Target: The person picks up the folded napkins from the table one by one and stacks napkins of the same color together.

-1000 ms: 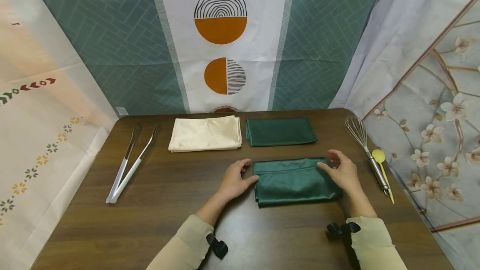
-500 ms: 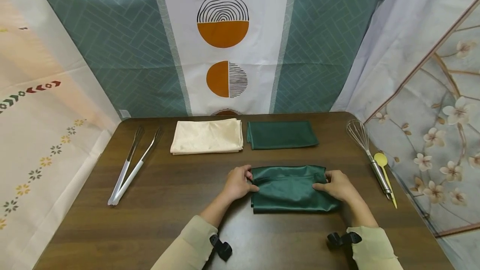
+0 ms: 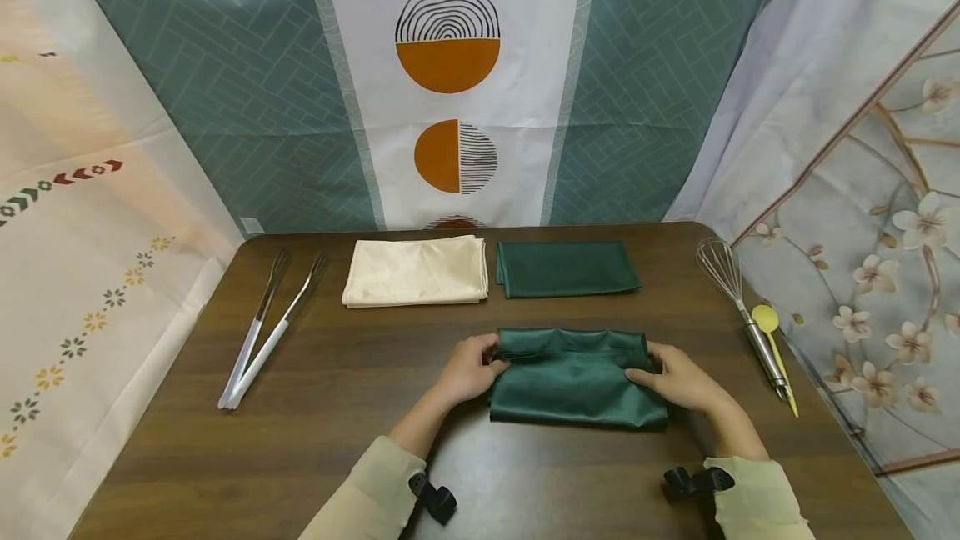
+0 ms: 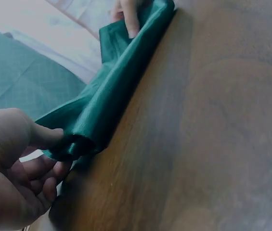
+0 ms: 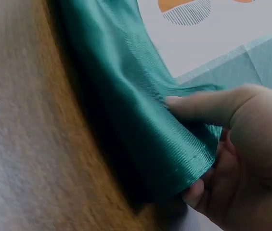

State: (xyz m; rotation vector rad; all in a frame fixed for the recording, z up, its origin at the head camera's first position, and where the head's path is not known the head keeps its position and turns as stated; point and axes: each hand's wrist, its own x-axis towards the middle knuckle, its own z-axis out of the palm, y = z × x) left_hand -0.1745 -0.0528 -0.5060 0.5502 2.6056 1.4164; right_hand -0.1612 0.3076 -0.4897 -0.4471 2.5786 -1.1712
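A folded, shiny green cloth [image 3: 573, 386] lies between my two hands in the head view. My left hand [image 3: 467, 369] pinches its left end, thumb on top and fingers beneath. At the right end my right hand [image 3: 678, 375] grips the cloth the same way. The left wrist view shows the cloth's rolled layers [image 4: 109, 96] end-on beside my left thumb [image 4: 46, 136]. In the right wrist view the right thumb [image 5: 198, 107] presses down on the green fabric [image 5: 140, 106], its fingers curled under the edge.
A folded cream cloth [image 3: 416, 272] and a second folded green cloth [image 3: 567, 268] lie at the back of the brown table [image 3: 337, 382]. Tongs [image 3: 258, 344] lie on the left. A whisk [image 3: 738, 298] and a yellow spoon [image 3: 767, 320] lie along the right edge.
Both hands have closed from loose positions onto the green cloth's ends. The cloth has shifted slightly left, and its far edge has been lifted and bunched.
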